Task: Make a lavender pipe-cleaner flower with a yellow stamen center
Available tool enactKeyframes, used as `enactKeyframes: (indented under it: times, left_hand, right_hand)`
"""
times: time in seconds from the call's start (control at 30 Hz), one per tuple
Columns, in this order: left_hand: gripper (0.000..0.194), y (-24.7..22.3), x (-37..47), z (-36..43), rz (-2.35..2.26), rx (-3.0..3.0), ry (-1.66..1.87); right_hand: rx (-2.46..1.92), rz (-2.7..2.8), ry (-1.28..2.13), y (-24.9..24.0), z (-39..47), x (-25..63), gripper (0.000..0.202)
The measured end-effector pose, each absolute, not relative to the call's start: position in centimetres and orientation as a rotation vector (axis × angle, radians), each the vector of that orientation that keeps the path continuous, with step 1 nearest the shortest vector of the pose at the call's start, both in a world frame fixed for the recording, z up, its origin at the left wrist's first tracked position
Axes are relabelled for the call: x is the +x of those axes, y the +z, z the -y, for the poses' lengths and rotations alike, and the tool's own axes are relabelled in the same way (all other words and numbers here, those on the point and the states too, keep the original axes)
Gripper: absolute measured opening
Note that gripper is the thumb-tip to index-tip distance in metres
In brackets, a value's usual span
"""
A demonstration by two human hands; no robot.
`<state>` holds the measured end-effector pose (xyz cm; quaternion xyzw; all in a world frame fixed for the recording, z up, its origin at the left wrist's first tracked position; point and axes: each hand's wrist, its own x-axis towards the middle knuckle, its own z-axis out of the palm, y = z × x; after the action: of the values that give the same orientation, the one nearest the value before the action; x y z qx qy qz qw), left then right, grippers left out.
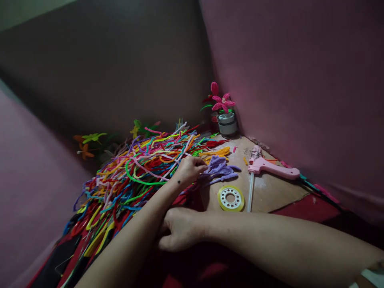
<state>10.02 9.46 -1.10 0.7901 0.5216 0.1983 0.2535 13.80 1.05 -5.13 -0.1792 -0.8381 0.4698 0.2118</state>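
Centre of frame: purple petals (220, 170), just right of left hand (191, 169), long axis roughly sideways. Left hand nearer; fingers bent at the bunch's left end, pinch unclear. Right hand (181, 230) lower centre, curled, fingertips hidden; can't tell if holding.

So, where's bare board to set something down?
Below the pink glue gun, right of its glue stick, the board is bare. A smaller gap separates that stick from the purple pieces. Left of those, the heap of fuzzy stems is crowded.
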Motion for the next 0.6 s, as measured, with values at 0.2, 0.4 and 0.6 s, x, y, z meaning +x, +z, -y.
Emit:
enactKeyframes:
  times: [0.2,0.4,0.6]
  left_hand:
    - [0.019,-0.2,9.4,-9.6,-1.454,2.13,0.664]
    - [0.021,0.5,7.2,-8.0,-1.471,2.04,0.725]
    - [0.02,1.5,3.3,-4.6,-1.524,2.006,0.69]
  right_hand:
    - [-0.47,2.389,1.177,-5.1,-1.0,13.9,0.016]
    - [-0.563,2.473,1.117,-4.6,-0.5,14.2,0.024]
    - [-0.356,2.646,0.773,-4.9,0.5,14.2,0.024]
